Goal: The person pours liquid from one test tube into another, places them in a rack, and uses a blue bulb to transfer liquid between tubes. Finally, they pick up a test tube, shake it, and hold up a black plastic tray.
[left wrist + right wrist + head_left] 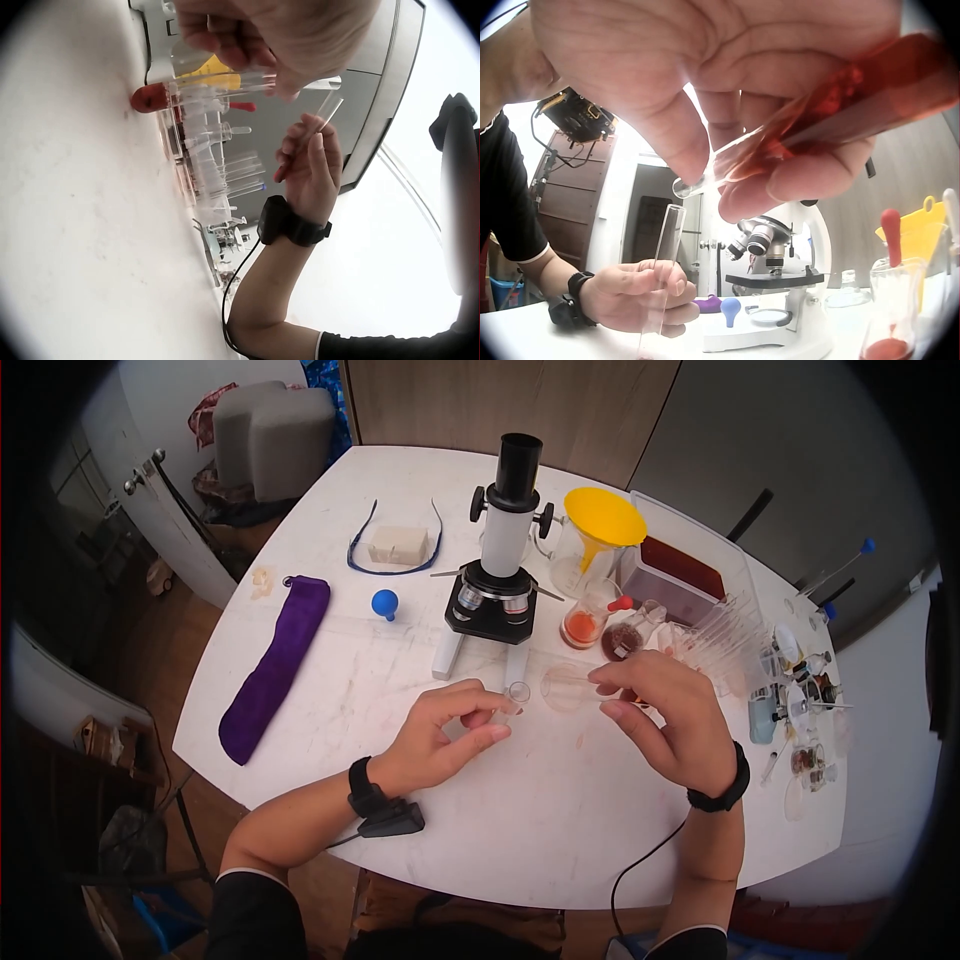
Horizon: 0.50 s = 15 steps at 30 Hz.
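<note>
Both hands stand apart over the table (480,850); each has a black strap at the wrist. The left hand (440,735) pinches a clear test tube (667,247) between thumb and fingers: smooth, thin-walled, near upright, rounded red foot. The right hand (680,720) grips a second tube (810,120) between thumb and fingers; smooth transparent cylinder, held tilted, translucent red contents, its open mouth toward the left-hand tube. Whether the two rims touch: cannot tell. Tabletop white, matt, faintly stained.

Left side: purple pouch (275,670), long, soft fabric. Just beyond the hands: microscope (507,540), white body, black eyepiece and flat black stage; blue bulb (384,602) beside it, round with a short neck. Right of it: small beaker (582,628) of orange-red liquid; farther back, yellow funnel (605,517), smooth cone. Behind the bulb: blue-rimmed glasses (400,572) around a pale rectangular block (398,545). Far background: grey padded chair (285,440); wood-grain panel (500,400).
</note>
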{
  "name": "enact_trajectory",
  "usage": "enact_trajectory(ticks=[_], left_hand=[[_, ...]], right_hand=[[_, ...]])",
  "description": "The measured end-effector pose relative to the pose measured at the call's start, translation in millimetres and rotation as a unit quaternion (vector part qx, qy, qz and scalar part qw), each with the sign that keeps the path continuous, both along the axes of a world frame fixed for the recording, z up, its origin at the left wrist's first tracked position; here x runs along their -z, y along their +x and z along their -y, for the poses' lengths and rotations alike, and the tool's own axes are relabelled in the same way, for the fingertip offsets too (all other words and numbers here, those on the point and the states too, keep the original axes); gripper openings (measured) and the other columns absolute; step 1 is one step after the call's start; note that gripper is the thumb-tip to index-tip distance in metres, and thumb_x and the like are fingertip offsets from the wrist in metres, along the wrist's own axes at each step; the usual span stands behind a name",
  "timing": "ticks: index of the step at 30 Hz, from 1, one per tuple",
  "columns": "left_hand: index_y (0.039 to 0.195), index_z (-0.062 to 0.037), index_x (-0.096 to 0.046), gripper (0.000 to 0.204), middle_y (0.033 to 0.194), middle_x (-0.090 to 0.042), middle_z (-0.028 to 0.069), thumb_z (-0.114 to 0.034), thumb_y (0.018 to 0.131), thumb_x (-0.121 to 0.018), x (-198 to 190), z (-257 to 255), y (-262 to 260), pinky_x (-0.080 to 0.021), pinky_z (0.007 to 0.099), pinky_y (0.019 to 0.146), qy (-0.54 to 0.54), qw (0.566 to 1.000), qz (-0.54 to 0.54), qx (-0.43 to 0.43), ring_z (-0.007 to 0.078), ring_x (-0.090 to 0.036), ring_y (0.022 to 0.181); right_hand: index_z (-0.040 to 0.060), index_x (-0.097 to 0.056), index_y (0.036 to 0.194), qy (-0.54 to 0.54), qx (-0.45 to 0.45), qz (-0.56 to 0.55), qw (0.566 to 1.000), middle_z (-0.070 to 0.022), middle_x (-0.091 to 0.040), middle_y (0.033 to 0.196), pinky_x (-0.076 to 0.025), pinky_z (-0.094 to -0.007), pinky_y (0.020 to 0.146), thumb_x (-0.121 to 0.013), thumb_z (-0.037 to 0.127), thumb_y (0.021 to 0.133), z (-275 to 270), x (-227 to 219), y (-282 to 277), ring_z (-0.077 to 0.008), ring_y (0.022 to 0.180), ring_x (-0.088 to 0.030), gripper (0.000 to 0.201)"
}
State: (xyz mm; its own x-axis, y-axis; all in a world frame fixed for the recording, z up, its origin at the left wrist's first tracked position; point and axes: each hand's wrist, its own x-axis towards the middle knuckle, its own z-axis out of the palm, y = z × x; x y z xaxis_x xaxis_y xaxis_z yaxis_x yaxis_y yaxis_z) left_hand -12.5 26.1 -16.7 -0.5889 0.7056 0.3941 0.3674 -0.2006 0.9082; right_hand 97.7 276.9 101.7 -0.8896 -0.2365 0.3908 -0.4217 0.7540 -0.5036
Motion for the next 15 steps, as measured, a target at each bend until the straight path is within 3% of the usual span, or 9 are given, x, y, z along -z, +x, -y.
enact_trajectory(ticks=[3, 5, 6, 8, 9, 11, 15], left_hand=[[0.112, -0.0034, -0.072, 0.021, 0.074, -0.049, 0.0026, -0.004, 0.090, -0.072, -3, 1, -1, -0.039, 0.0275, 0.066, -0.007, 1.000, -0.015, -0.006, 0.0129, -0.044, 0.069], [0.112, -0.0011, -0.073, 0.021, 0.076, -0.052, 0.0020, -0.007, 0.092, -0.072, -8, 3, -1, -0.053, 0.0342, 0.092, -0.054, 0.998, 0.002, -0.007, 0.0117, -0.054, 0.073], [0.112, -0.0011, -0.073, 0.021, 0.076, -0.052, 0.0020, -0.007, 0.092, -0.072, -6, 3, -2, -0.053, 0.0342, 0.092, -0.052, 0.999, 0.001, -0.009, 0.0117, -0.054, 0.073], [0.110, -0.0021, -0.074, 0.019, 0.076, -0.053, 0.0022, -0.010, 0.092, -0.072, 0, 0, 0, -0.048, 0.0286, 0.078, -0.014, 1.000, 0.012, -0.008, 0.0116, -0.050, 0.071], [0.110, -0.0021, -0.074, 0.019, 0.076, -0.053, 0.0022, -0.010, 0.092, -0.072, -1, 0, 0, -0.048, 0.0286, 0.078, -0.009, 1.000, 0.014, -0.012, 0.0116, -0.050, 0.071], [0.108, -0.0036, -0.072, 0.018, 0.075, -0.052, 0.0029, -0.008, 0.090, -0.073, -6, 0, 0, -0.040, 0.0274, 0.065, -0.012, 1.000, -0.017, -0.004, 0.0136, -0.045, 0.068], [0.107, -0.0037, -0.072, 0.018, 0.075, -0.052, 0.0026, -0.009, 0.091, -0.073, -8, 1, 1, -0.040, 0.0274, 0.065, -0.003, 1.000, -0.014, -0.008, 0.0136, -0.046, 0.068]], right_hand=[[0.0025, -0.067, 0.109, -0.001, 0.001, 0.004, 1.000, -0.0143, -0.066, 0.091, -0.051, -0.0376, 0.072, -0.071, 0.005, 0.088, 2, -2, 0, -0.0324, 0.081, -0.063, 0.021], [0.0024, -0.068, 0.108, 0.001, -0.001, 0.009, 1.000, -0.0143, -0.066, 0.090, -0.051, -0.0376, 0.073, -0.071, 0.005, 0.088, 4, -3, 1, -0.0323, 0.081, -0.063, 0.020], [0.0020, -0.068, 0.108, -0.002, 0.007, 0.010, 1.000, -0.0144, -0.066, 0.090, -0.051, -0.0375, 0.073, -0.071, 0.005, 0.088, 4, -3, 1, -0.0322, 0.081, -0.063, 0.020], [0.0015, -0.068, 0.107, -0.001, 0.008, 0.014, 1.000, -0.0144, -0.066, 0.090, -0.051, -0.0374, 0.073, -0.071, 0.005, 0.089, 6, -3, 2, -0.0321, 0.081, -0.063, 0.019], [0.0010, -0.068, 0.107, 0.000, 0.015, 0.012, 1.000, -0.0145, -0.066, 0.089, -0.051, -0.0371, 0.073, -0.071, 0.005, 0.089, 7, -3, 2, -0.0319, 0.081, -0.063, 0.019], [0.0006, -0.068, 0.106, 0.006, 0.020, 0.010, 1.000, -0.0145, -0.066, 0.089, -0.051, -0.0369, 0.073, -0.071, 0.005, 0.089, 9, -5, 2, -0.0316, 0.080, -0.063, 0.018], [-0.0003, -0.068, 0.107, -0.003, 0.022, 0.020, 1.000, -0.0148, -0.066, 0.089, -0.051, -0.0358, 0.072, -0.071, 0.004, 0.088, 13, -3, 2, -0.0310, 0.079, -0.063, 0.019]])
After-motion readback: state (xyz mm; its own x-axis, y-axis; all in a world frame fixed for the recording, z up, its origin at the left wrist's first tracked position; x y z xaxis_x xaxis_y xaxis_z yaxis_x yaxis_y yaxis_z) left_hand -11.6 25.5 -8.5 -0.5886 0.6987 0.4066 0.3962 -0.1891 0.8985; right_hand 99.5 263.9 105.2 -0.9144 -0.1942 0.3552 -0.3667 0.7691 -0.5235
